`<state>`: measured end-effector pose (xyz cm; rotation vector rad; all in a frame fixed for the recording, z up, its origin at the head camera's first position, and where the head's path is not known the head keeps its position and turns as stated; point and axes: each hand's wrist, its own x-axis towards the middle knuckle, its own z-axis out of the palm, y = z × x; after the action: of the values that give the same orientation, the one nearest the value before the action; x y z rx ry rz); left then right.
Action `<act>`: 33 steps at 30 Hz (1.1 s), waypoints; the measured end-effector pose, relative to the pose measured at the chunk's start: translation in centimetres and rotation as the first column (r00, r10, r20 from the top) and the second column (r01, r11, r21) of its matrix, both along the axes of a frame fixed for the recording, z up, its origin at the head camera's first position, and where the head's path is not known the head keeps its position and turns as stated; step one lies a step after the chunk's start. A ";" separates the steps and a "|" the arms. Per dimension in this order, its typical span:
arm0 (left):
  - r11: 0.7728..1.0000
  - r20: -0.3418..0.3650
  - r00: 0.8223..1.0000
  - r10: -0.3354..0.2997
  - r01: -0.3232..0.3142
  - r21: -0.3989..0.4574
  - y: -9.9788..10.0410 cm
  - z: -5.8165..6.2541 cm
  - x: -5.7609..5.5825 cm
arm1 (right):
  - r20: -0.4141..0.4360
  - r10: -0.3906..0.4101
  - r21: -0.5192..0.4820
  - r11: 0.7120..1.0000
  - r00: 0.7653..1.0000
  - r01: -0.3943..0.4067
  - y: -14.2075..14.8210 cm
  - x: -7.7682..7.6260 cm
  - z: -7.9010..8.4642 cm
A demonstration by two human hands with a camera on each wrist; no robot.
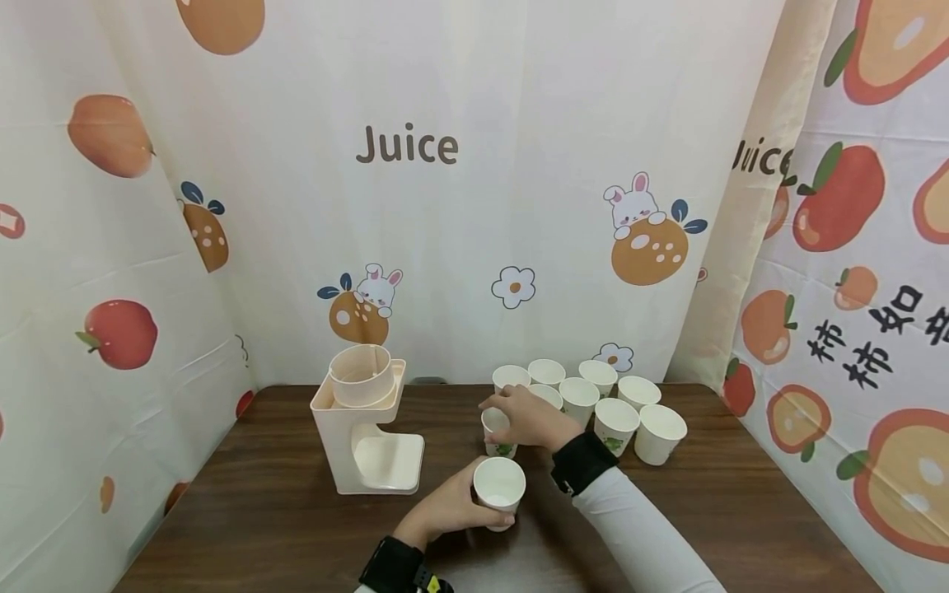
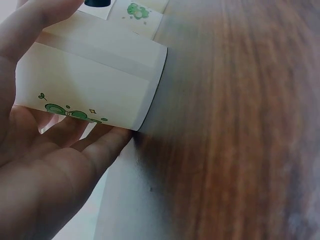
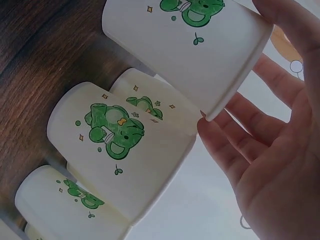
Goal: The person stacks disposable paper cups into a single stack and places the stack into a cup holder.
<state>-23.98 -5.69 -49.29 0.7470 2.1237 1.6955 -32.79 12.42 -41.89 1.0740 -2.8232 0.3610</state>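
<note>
Near the front middle of the table, my left hand (image 1: 454, 504) holds a white paper cup (image 1: 500, 487) upright, thumb in front and fingers behind. In the left wrist view, fingers (image 2: 107, 142) wrap this cup (image 2: 90, 75), whose side carries a green print. Just beyond it, my right hand (image 1: 535, 416) reaches over a second paper cup (image 1: 497, 424), thumb and fingers around its top. The right wrist view shows this cup (image 3: 195, 55) between thumb and fingers, with a green cartoon bear on it. Other upright cups (image 3: 122, 145) stand close beside it.
Several white paper cups (image 1: 616, 422) stand grouped at the back right. A cream juicer-like stand (image 1: 337, 445) with a round funnel (image 1: 362, 377) on top is at the left. Printed cloth (image 1: 474, 222) hangs behind and at both sides of the dark wooden table (image 1: 259, 511).
</note>
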 end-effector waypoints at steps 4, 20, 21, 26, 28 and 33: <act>1.000 -0.005 1.000 0.000 0.000 0.002 0.0 0.0 0.0 | -0.025 0.011 0.000 1.000 1.000 -0.011 0.1 0.0 0.2; 1.000 -0.023 1.000 -0.012 0.012 0.000 0.1 0.1 0.0 | -0.009 -0.034 -0.032 0.999 0.999 0.034 0.8 1.6 3.1; 1.000 -0.022 1.000 -0.010 0.010 -0.002 0.1 0.2 0.1 | -0.003 -0.038 -0.035 0.999 0.999 0.038 0.9 1.7 3.3; 1.000 -0.017 1.000 -0.006 0.006 -0.003 0.2 0.3 0.1 | 0.031 -0.031 -0.061 0.998 0.999 0.033 1.1 2.4 4.3; 1.000 -0.013 1.000 -0.006 0.006 0.001 0.2 0.2 0.1 | 0.030 -0.027 -0.067 0.997 0.999 0.029 1.2 2.6 4.6; 1.000 -0.008 1.000 -0.008 0.008 0.007 0.1 -0.1 0.1 | 0.014 -0.008 -0.080 0.997 1.000 0.009 1.4 3.3 5.5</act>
<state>-23.87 -5.60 -49.35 0.7640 2.1181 1.6993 -29.47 13.78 -36.42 1.0471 -2.7981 0.4784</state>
